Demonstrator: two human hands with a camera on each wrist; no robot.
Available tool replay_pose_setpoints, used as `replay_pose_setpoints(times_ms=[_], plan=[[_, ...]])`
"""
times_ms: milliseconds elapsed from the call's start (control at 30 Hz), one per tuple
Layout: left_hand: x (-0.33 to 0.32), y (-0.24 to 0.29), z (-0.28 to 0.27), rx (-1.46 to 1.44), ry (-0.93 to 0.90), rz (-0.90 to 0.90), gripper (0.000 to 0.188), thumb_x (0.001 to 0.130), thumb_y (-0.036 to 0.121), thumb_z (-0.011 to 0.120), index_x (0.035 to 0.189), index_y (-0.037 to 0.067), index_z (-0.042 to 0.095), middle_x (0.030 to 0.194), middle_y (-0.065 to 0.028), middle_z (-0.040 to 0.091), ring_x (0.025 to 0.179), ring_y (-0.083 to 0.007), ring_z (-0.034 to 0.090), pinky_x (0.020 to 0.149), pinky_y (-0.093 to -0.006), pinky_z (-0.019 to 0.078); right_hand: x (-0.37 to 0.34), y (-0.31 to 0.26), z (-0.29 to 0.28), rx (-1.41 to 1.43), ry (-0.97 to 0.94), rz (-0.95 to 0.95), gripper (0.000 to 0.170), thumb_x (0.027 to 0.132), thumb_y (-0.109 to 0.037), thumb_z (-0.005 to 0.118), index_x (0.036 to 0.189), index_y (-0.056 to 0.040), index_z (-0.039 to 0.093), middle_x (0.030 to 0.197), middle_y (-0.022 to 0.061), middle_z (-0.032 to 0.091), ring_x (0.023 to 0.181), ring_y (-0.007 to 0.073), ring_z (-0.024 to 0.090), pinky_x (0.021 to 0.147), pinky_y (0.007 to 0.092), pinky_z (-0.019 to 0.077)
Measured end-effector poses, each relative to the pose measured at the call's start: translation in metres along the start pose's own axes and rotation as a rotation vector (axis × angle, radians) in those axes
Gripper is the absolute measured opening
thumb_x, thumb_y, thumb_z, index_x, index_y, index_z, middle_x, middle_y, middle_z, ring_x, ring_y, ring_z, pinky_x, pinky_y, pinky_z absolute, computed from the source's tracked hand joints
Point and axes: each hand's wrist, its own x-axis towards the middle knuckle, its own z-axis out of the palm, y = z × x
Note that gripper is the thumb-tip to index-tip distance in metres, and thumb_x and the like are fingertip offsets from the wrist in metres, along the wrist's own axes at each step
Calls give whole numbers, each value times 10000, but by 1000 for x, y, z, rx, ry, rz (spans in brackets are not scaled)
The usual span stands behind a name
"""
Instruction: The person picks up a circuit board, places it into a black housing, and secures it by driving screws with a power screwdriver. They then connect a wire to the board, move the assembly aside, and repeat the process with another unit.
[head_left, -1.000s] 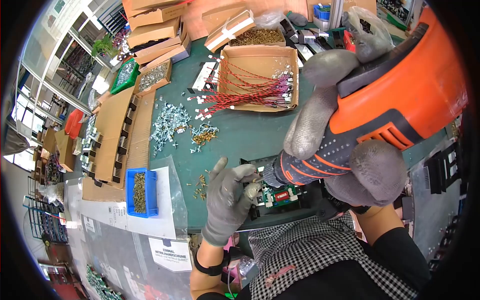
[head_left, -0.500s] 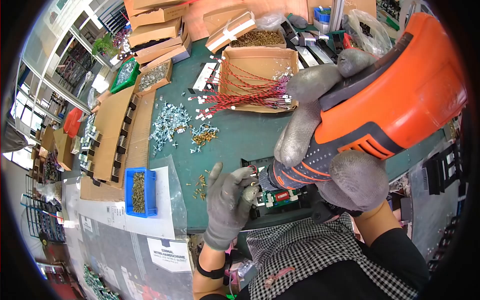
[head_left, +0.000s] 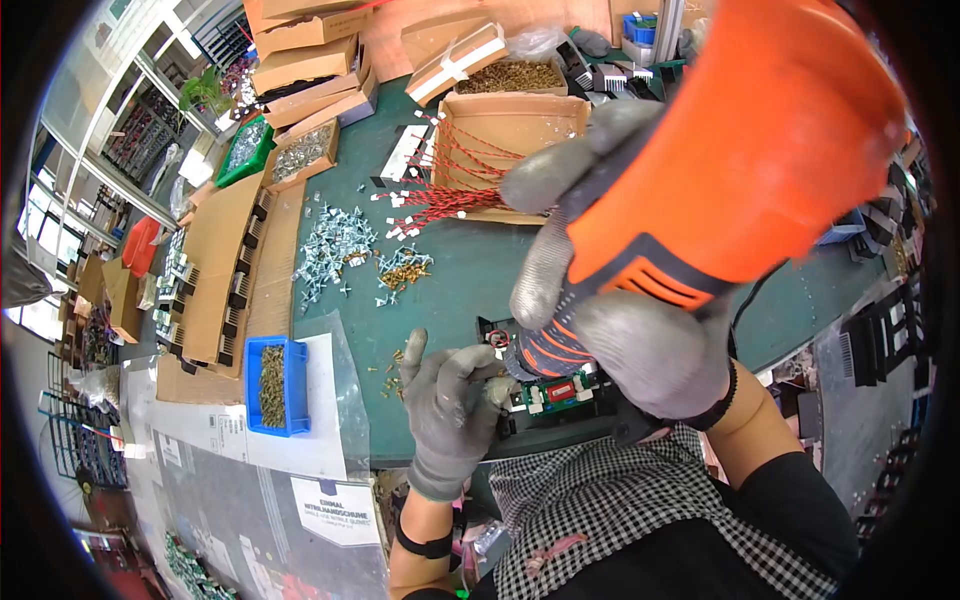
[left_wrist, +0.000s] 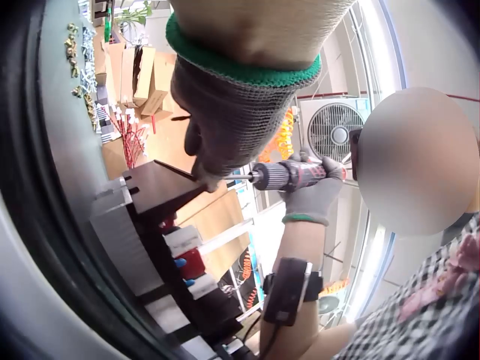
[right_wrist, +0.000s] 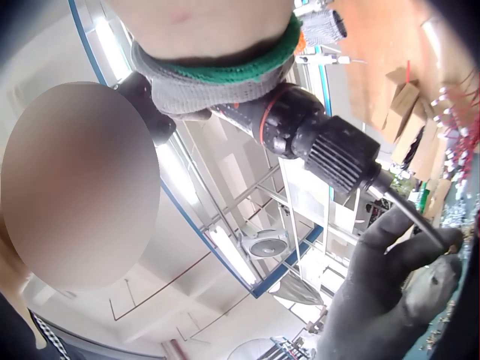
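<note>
My gloved right hand [head_left: 650, 340] grips an orange and black power drill [head_left: 740, 150], pointing down toward the work. In the right wrist view its long metal bit [right_wrist: 412, 214] reaches the fingertips of my gloved left hand [right_wrist: 375, 292]. Thumb and index finger there pinch a small brass-coloured screw [right_wrist: 453, 247] at the bit's tip, mostly hidden by the fingers. Below both hands lies a black housing [head_left: 590, 412] with a green circuit board [head_left: 560, 397] inside; a red component [head_left: 561, 391] sits on the board. In the left wrist view the left fingertips are right at the housing's edge.
Loose brass screws [head_left: 391, 375] lie left of the left hand, near a blue bin [head_left: 303, 385] of screws. Farther back are a pile of silvery fasteners [head_left: 335, 245] and a cardboard tray [head_left: 540, 115] with red wires [head_left: 450, 200]. Cardboard [head_left: 215, 290] lines the left side.
The right hand and drill have moved left and tilted more upright over the housing, the drill's body looming larger. The left hand has shifted only slightly, staying by the bit.
</note>
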Motion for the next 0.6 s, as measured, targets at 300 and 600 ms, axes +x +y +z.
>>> replay_pose_setpoints(times_ms=[300,600], plan=[[-37,34,3,311,-268,-103,293,740,379,761,987,222,747,1006,11,637,1033,-231,545,1128,-530,199,-1,58,18,-220,204,-107,567,696,45,680,1217,-18,464,1054,107,591,850,164,620,751,294,518],[-42,26,14,312,-254,-118,210,768,307,739,958,218,739,1018,6,629,1066,-245,529,1124,-553,209,14,53,28,-269,180,150,494,676,-72,686,1134,-53,502,949,99,590,816,225,630,761,326,501]])
